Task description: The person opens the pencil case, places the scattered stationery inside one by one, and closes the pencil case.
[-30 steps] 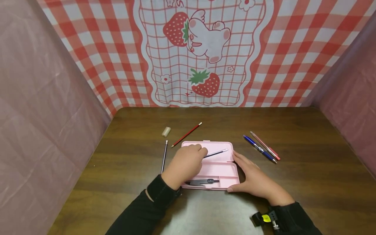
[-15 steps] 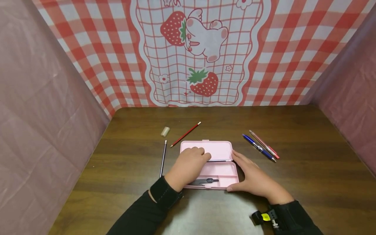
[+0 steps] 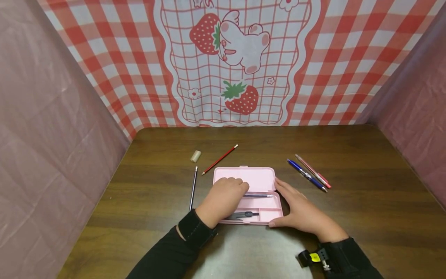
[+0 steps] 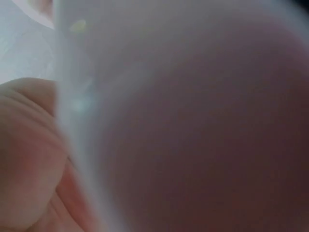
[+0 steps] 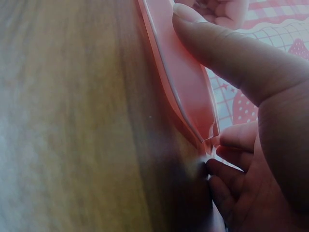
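Pencil lowered, inside case; jutting past left hand

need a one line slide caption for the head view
Left hand holds a dark pencil at an open pink case, while the right hand grips its side.

Your pink pencil case is folded wide open, lying flat on the table, lid tipped away from you. The tray half is nearest you, one long slot along the hinge and smaller sections in front. Your right hand holds its right end, thumb at the front corner. Your dark pencil runs lengthwise at the long slot, pale end pointing right; your left hand grips it and hides the rest.
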The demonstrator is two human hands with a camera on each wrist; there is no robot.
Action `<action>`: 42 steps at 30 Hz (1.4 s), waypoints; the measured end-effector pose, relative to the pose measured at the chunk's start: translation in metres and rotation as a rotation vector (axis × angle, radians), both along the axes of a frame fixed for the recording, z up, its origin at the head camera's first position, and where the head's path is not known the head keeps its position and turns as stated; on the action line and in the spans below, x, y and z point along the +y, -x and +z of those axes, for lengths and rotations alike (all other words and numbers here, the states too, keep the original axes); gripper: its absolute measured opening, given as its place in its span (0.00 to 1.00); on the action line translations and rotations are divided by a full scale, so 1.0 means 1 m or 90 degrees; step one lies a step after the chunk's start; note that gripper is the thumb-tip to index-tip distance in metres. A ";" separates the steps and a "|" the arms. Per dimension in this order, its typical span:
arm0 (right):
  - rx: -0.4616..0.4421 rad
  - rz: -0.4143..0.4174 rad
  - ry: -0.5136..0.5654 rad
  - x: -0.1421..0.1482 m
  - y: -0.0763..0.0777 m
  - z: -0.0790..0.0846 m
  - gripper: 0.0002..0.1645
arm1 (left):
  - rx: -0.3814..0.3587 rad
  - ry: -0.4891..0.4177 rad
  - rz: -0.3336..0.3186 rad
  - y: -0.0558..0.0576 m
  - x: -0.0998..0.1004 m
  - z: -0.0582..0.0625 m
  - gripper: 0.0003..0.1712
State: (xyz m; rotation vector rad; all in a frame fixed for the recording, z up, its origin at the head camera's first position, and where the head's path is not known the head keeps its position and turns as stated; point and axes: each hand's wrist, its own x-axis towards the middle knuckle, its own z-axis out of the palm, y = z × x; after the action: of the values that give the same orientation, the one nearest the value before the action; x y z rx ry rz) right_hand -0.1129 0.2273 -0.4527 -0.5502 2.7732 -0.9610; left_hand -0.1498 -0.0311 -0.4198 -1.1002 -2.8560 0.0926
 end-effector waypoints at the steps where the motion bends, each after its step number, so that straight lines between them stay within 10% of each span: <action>1: 0.000 -0.001 -0.002 0.000 0.000 0.000 0.75 | 0.000 0.003 0.004 0.000 0.000 0.000 0.10; 42: 0.018 0.011 0.010 -0.003 -0.002 -0.002 0.74 | 0.031 0.065 0.064 -0.009 0.015 -0.007 0.10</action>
State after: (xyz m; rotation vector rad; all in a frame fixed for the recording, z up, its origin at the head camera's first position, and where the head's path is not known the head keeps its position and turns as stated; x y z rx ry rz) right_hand -0.1109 0.2241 -0.4552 -0.5934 2.7837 -0.9795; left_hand -0.1411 -0.0165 -0.4266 -0.9547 -2.8904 0.2702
